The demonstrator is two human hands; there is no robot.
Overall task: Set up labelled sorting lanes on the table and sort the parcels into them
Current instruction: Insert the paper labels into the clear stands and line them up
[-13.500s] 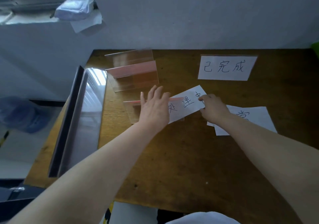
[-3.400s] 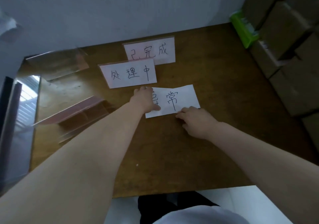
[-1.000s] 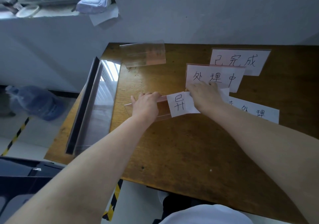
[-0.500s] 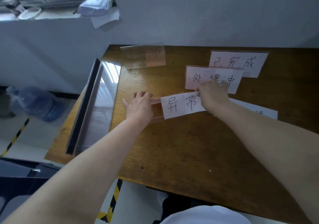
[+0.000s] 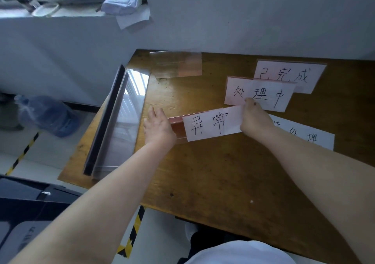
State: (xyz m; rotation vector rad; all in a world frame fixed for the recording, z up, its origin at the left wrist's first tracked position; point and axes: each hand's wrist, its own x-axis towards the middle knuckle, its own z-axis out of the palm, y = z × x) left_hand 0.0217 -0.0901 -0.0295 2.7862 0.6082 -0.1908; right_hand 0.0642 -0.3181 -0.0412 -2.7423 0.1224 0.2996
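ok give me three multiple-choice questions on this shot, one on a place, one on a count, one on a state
1. Where on the table is the empty clear holder?
A far left corner
B near edge
C on top of a label

2. How many handwritten labels show?
A two
B four
C six

3. The 异常 label is:
A crumpled
B lying flat, untouched
C part way into a holder

Key:
1 A, it stands at the far left, apart from the rest.
2 B, they are 已完成, 处理中, 异常 and the flat 待处理 sheet.
3 C, the right hand holds its right end while the left hand rests against the holder's left end.
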